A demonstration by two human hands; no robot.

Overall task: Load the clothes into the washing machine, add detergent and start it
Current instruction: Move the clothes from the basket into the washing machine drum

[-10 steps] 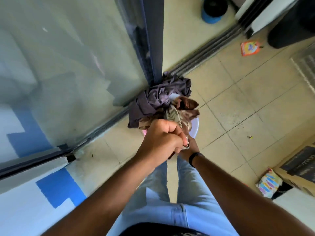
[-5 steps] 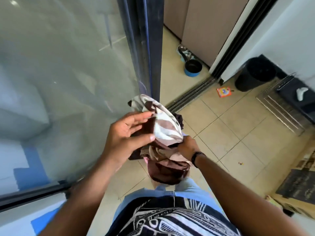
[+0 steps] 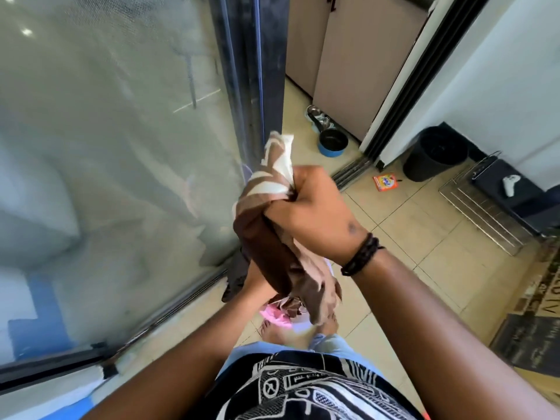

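Her right hand [image 3: 312,219] grips the brown-and-cream garment [image 3: 266,237]; the left hand [image 3: 257,283] is hidden beneath, grip unclear; no washer visible, so loading, detergent, starting all remain.

Garment [image 3: 266,231]: brown with cream stripes. Fabric beneath it [image 3: 277,316]: pink. Detergent packet [image 3: 385,181] on floor: orange with yellow. Bin [image 3: 433,154]: black. Pet bowl [image 3: 331,144]: blue outside, black inside. Floor tiles [image 3: 424,225]: pale beige. Wristband [image 3: 362,253]: black. Shirt [image 3: 303,389]: black-and-white geometric print. Jeans [image 3: 330,344]: light blue.
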